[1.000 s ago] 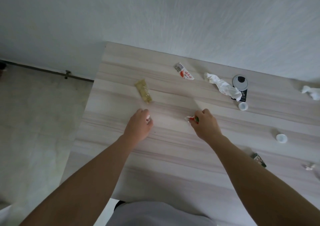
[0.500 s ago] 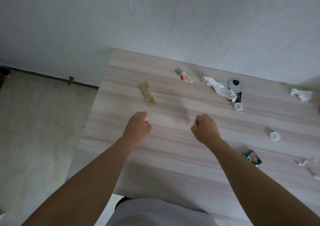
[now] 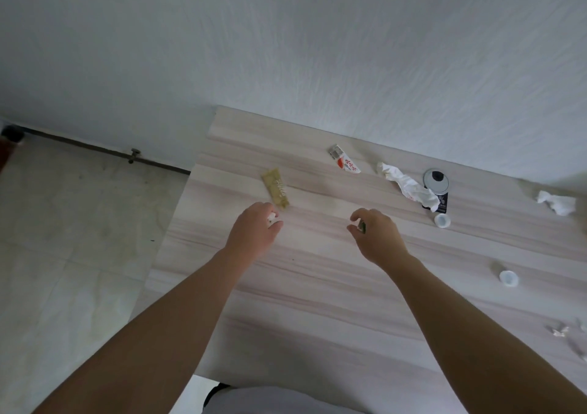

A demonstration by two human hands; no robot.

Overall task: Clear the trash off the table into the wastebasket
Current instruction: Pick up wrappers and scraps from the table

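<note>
A small white scrap (image 3: pixel 272 219) is pinched in the curled left hand (image 3: pixel 254 234), and a small green-edged scrap (image 3: pixel 362 225) is gripped in the right hand (image 3: pixel 378 235). A flat tan wrapper (image 3: pixel 275 188) with pale lettering is seen on the pale wood-grain desk (image 3: pixel 317 286), just beyond the left hand.

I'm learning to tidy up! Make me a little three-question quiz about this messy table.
1. True or false: the tan wrapper lies nearer the left hand than the right hand.
2. How many white caps lie on the table?
3. The red-and-white wrapper is: A) in a hand, B) near the wall edge, C) on the floor.

Key: 1 true. 2 two: and. 3 B.
</note>
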